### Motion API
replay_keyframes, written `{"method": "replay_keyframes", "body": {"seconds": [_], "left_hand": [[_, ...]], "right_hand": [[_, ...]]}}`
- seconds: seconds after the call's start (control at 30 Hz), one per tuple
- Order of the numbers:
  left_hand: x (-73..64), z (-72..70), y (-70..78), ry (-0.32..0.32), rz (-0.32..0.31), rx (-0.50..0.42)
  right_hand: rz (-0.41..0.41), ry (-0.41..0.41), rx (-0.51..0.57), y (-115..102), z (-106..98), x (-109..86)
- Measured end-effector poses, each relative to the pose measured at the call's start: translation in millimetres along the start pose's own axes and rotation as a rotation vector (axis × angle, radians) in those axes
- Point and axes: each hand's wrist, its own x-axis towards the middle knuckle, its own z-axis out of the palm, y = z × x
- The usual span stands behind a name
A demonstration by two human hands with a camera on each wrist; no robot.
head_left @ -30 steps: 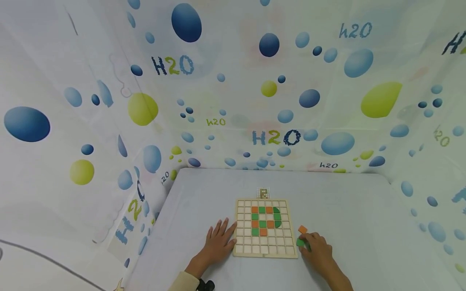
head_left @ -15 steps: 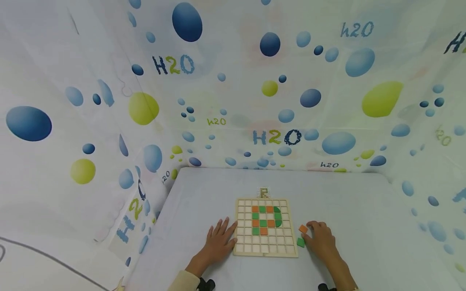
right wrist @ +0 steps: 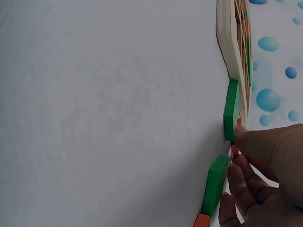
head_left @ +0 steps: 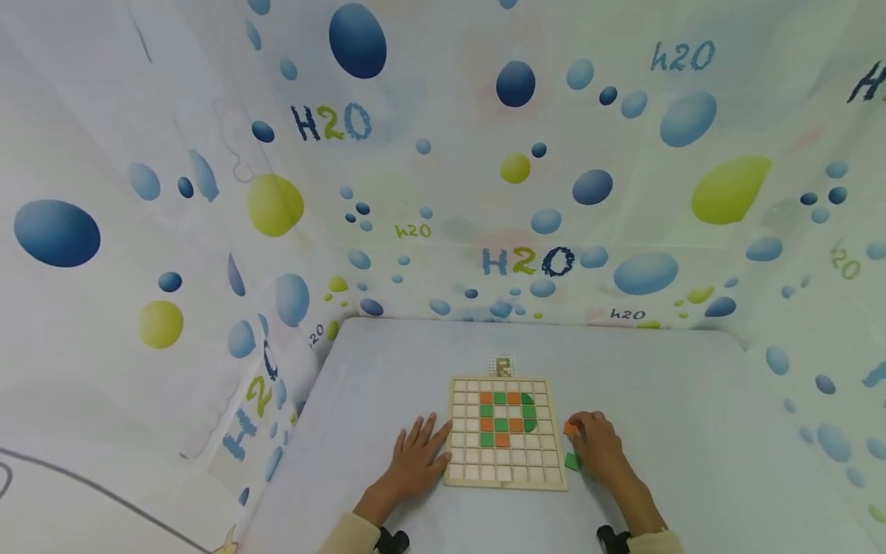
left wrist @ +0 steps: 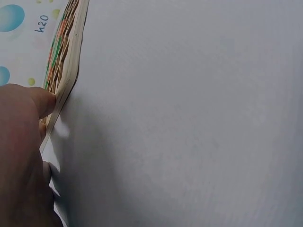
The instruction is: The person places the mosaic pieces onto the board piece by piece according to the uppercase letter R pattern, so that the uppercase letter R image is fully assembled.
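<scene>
A wooden grid board [head_left: 464,475] lies on the white-covered table, with orange and green tiles [head_left: 487,425] set in some cells. My left hand [head_left: 414,462] rests spread at the board's left edge, its fingertips touching the frame. To the right of the board, my right hand [head_left: 601,446] pinches an orange tile [head_left: 571,428] between thumb and finger. A loose green tile [head_left: 572,462] lies just below it. The right wrist view shows a second green tile [right wrist: 216,184] beside the fingers and another orange tile [right wrist: 202,221] at the bottom edge; the hand covers these in the head view.
A small pattern card [head_left: 502,366] with a brownish letter lies at the board's far edge. A white sheet [head_left: 443,185] printed with blue and green drops hangs behind and around the table [head_left: 388,354].
My right hand went from the green tile up to the orange tile and now pinches it, shifted slightly toward the board. The left hand stayed in place.
</scene>
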Motion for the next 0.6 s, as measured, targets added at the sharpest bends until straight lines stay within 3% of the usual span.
{"method": "replay_keyframes", "body": {"seconds": [0.2,0.37,0.47,0.6], "left_hand": [[-2.0,-2.1,2.1,0.003,-0.004,-0.019],[-4.0,-4.9,6.1,0.005,0.004,-0.034],[-7.0,-9.5,9.6,0.000,0.010,-0.043],[-9.4,-15.7,14.3,-0.004,0.020,-0.058]], "right_hand": [[-0.023,0.010,0.008,-7,5,1.0],[-0.047,-0.024,0.043,-38,10,-8.2],[-0.088,-0.045,0.073,-60,19,-14.5],[-0.207,-0.042,0.089,-79,36,-20.8]]}}
